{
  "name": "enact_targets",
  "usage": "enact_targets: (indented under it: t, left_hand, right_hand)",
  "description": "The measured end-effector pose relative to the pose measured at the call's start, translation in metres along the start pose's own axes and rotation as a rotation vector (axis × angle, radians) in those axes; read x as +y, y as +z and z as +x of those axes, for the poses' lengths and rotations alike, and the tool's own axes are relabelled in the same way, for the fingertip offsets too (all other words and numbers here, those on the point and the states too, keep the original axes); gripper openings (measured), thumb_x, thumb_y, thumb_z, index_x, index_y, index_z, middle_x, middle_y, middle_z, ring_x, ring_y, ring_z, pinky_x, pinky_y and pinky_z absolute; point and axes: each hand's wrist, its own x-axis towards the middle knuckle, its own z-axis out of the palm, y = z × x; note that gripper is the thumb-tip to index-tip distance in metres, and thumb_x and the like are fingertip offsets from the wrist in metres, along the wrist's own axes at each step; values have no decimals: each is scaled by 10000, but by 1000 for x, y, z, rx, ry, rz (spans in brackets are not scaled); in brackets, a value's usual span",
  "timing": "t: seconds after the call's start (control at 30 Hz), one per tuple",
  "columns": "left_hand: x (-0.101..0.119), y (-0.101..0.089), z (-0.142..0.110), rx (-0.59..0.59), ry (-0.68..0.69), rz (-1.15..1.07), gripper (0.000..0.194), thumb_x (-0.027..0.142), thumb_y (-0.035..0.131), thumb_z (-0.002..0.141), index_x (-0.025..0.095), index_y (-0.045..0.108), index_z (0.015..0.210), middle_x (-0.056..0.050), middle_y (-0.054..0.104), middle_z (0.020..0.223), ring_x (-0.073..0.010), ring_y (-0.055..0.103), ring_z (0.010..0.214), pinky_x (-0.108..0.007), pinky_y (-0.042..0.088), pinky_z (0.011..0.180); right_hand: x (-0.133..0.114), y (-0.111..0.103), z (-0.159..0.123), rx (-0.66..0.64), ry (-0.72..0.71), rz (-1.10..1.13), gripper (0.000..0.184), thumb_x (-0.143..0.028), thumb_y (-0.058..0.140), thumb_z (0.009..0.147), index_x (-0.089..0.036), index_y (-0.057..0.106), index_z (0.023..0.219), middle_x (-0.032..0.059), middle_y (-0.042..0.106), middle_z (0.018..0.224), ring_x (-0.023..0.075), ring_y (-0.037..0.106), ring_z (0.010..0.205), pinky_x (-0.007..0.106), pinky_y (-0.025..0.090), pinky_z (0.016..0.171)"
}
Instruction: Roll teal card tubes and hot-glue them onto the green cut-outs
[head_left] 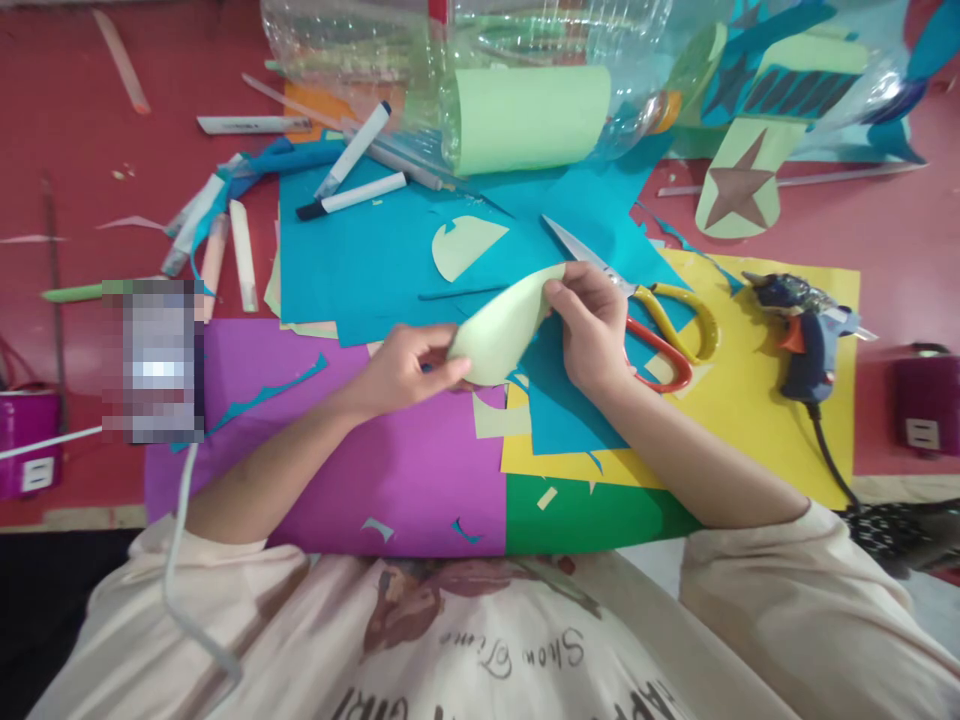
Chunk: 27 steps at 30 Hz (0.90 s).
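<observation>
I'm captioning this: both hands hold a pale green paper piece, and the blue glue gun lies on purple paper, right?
Not purple: the head view shows the blue glue gun on yellow paper. The left hand and right hand do hold the pale green paper piece.

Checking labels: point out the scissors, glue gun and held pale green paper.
Scissors (646,299), head view: base of yellow handle.
Glue gun (815,348), head view: blue handle.
Pale green paper (504,330), head view: mid-sheet.

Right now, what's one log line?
left grip: pinching curved pale green paper | right grip: pinching its other end | nearby: metal scissors, yellow and red handles
</observation>
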Motion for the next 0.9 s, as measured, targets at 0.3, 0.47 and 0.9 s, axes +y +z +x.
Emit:
enact_targets:
  t: [0.3, 0.47, 0.9]
  left_hand:
    - [1, 8, -3, -275, 230, 334, 447, 507, 414, 921, 157, 674, 1018, -120, 693, 1142, -234, 616, 1117, -325, 465, 942]
    - [-7, -6, 3, -56, 253, 593, 472, 487, 355, 951, 147, 669, 1045, -149, 648, 1238, -265, 577, 1184, -404, 426, 984]
    - [7, 13, -2, -135, -126, -351, 600, 625, 535, 816, 155, 596, 1185, -111, 688, 1105, -227, 645, 1009, -291, 490, 825]
  right_hand:
    - [-3, -5, -2, -23, 123, -33, 151, -169, 485, 796, -228, 616, 749, -1, 636, 744, 153, 598, 734, 282, 475, 637]
    - [-12, -3, -2, -92, 88, -168, 217, -146, 472, 756, -248, 650, 684, -1, 665, 773, 155, 594, 717, 288, 476, 633]
    - [-14, 4, -12, -302, -198, -256, 111, -214, 588, 831, -220, 662, 914, 25, 709, 906, 163, 649, 852, 315, 522, 752]
